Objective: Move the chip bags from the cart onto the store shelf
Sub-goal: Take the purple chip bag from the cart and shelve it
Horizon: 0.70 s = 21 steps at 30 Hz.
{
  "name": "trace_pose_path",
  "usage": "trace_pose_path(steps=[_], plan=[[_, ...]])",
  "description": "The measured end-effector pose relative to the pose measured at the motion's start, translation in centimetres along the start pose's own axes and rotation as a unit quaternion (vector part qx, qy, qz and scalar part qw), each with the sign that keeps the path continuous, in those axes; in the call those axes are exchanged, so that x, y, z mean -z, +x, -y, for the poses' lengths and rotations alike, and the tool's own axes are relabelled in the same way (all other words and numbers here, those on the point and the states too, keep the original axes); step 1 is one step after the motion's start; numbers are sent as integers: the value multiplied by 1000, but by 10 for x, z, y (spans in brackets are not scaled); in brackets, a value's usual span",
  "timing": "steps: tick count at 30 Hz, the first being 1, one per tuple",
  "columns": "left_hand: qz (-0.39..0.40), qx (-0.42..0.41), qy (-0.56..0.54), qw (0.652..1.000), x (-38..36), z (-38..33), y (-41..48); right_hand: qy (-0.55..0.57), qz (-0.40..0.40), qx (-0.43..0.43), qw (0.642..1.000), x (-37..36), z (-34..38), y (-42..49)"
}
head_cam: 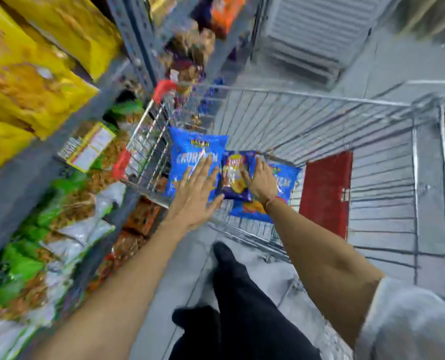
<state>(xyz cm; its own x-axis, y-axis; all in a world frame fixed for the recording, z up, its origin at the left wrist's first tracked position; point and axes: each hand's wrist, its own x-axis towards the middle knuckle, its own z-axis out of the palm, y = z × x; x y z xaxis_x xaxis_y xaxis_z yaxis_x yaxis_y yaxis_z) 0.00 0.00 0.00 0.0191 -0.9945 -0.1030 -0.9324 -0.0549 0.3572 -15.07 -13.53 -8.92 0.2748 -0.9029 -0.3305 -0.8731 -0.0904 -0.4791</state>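
Observation:
A wire shopping cart (pixel 307 118) stands in the aisle beside the store shelf (pixel 47 157) on my left. At its near left corner lie a large blue chip bag (pixel 190 152), a small dark purple chip bag (pixel 235 175) and another blue bag (pixel 285 181) partly under it. My left hand (pixel 194 192) hovers flat, fingers spread, over the large blue bag. My right hand (pixel 259 181) has its fingers on the right edge of the purple bag. The frame is blurred by motion.
The shelf holds yellow bags (pixel 26 74) at the top and green and white snack packs (pixel 34 242) lower down. A red flap (pixel 325 193) sits inside the cart. My dark trouser leg (pixel 242 294) is below on the grey floor. A slatted metal panel (pixel 317 29) stands beyond the cart.

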Motion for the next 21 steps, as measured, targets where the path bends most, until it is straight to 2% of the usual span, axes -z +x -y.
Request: trace_pose_path(steps=[2, 6, 11, 15, 17, 21], plan=[[0, 40, -57, 998, -9, 6, 5, 42, 56, -45, 997, -13, -11, 8], [29, 55, -58, 996, -19, 14, 6, 113, 127, -151, 974, -43, -33, 22], [4, 67, -58, 996, -18, 13, 6, 249, 111, -244, 931, -73, -45, 49], [1, 67, -62, 996, -18, 15, 6, 316, 97, -270, 904, -86, -46, 62], [-2, 67, -67, 996, -19, 15, 6, 375, 95, -280, 879, -92, -43, 68], [-10, 68, -73, 995, -18, 14, 6, 450, 147, -286, 833, -96, -31, 74]])
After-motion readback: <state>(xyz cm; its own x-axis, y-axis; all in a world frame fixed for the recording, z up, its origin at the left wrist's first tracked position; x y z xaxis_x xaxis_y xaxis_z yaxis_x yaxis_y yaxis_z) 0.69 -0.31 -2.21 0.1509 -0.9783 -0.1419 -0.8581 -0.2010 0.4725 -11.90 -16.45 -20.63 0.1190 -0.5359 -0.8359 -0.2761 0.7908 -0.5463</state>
